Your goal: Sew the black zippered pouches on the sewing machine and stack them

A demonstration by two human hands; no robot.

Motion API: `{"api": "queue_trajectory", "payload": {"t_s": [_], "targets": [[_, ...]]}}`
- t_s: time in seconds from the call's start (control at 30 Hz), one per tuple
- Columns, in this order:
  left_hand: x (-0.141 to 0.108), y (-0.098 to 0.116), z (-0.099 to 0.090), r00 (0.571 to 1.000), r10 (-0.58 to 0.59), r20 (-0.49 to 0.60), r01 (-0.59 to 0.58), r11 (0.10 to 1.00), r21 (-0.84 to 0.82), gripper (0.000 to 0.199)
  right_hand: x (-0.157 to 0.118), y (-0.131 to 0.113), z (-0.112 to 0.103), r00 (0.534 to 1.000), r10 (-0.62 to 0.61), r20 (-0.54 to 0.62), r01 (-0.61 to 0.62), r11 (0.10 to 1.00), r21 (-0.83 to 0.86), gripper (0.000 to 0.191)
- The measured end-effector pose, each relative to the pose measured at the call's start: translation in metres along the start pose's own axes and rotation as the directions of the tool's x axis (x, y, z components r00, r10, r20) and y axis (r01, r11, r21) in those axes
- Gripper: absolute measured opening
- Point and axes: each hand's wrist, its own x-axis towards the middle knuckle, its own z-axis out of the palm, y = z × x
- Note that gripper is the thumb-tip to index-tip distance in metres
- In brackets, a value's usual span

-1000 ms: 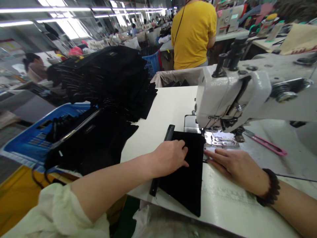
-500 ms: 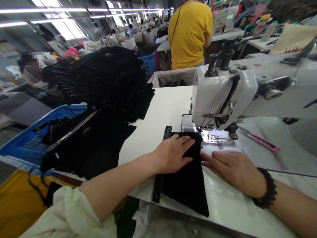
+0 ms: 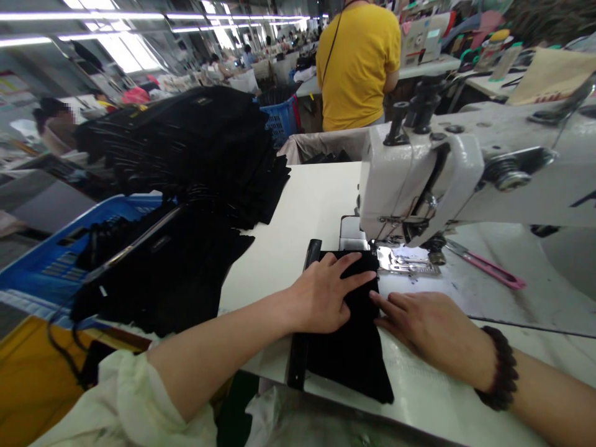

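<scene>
Right hand [image 3: 433, 335] shifted, fingertips now seemingly on black cloth [image 3: 349, 363]

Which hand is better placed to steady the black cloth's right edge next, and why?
Right, probably: the right hand has its fingertips at that edge of the black cloth, near the sewing machine, while the left hand lies spread farther in.
</scene>
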Motion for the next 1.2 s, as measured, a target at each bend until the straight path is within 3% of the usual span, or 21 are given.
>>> {"api": "queue_trajectory", "payload": {"t_s": [0.47,0.77,0.97,1.2], "targets": [[0.004,0.010,-0.005,0.995,-0.001,0.099,-0.002,1.000,0.029,0.049,-0.003,0.003,-0.002,0.999,0.024,0.041,-0.028,0.994,0.109,0.023],[0.005,0.004,-0.006,0.999,0.046,0.023,-0.043,0.992,-0.116,0.058,0.003,0.002,-0.002,0.991,-0.009,-0.135,0.045,0.963,0.266,0.021],[0.005,0.001,-0.004,0.994,0.081,-0.067,-0.092,0.977,-0.190,0.057,0.001,0.000,0.001,0.989,0.055,-0.137,-0.012,0.956,0.293,0.026],[0.003,0.006,0.002,1.000,0.031,-0.007,-0.031,0.993,-0.115,0.050,0.003,-0.002,-0.002,0.987,-0.026,-0.162,0.073,0.954,0.292,0.026]]}}
